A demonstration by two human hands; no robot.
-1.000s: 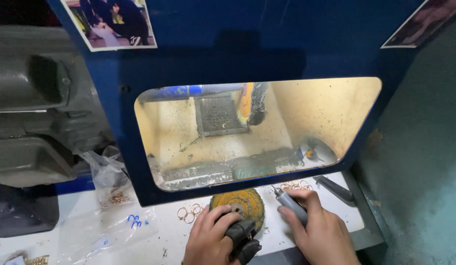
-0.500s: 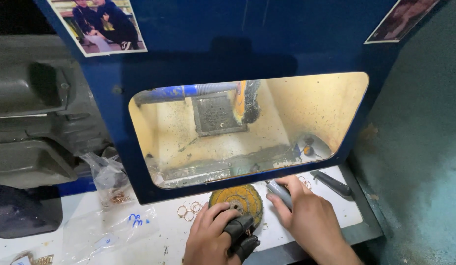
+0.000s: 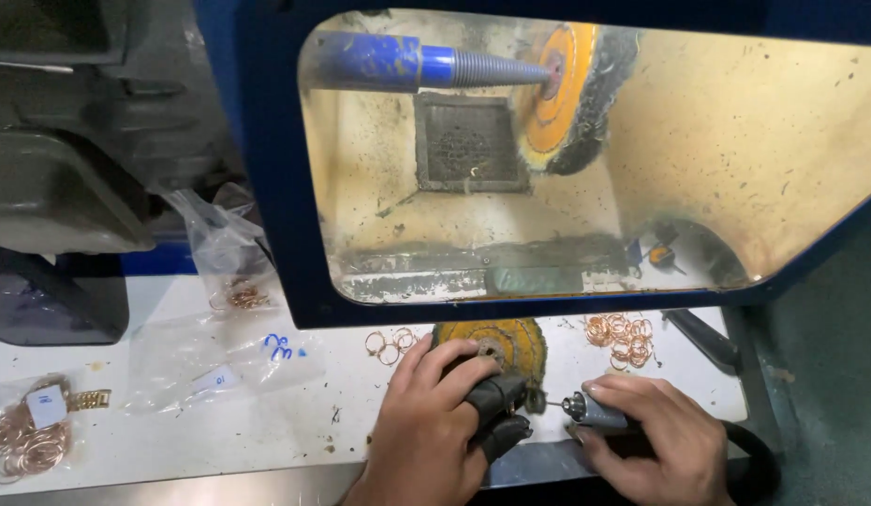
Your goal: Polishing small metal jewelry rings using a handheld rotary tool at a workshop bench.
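Blue polishing cabinet (image 3: pixel 267 234) across the top, with a yellow buffing wheel (image 3: pixel 567 94) on a tapered spindle (image 3: pixel 492 67) inside its lit opening; white bench top (image 3: pixel 267 422) below, carrying everything else.

Left hand (image 3: pixel 426 431) closed, thumb and index in dark finger guards (image 3: pixel 499 412), apparently pinching something small that cannot be made out. Right hand (image 3: pixel 656 440) closed around a grey rotary handpiece (image 3: pixel 595 410), its thin bit (image 3: pixel 553 404) pointing left, tip just beside the guarded fingertips. Both hands low at the front edge of the bench, in front of a worn yellow buff disc (image 3: pixel 506 339) lying flat.

Probably best done thus: heels of both hands braced on the bench, bit brought to the piece lightly and kept moving, guarded fingers kept between bit and skin, piece turned a little at a time rather than pressed hard.

Containers, largest first: flat clear bag (image 3: pixel 211 361) with a blue mark and a small white label, contents not discernible; crumpled clear bag (image 3: pixel 229 262) near the cabinet, with a few copper-coloured rings at its bottom; small bag (image 3: pixel 28 436) at the far left, with a white tag and a bunch of copper-coloured rings.

Loose, in no container: ring pile (image 3: pixel 621 337) to the right of the disc, a few rings (image 3: pixel 391 343) to its left
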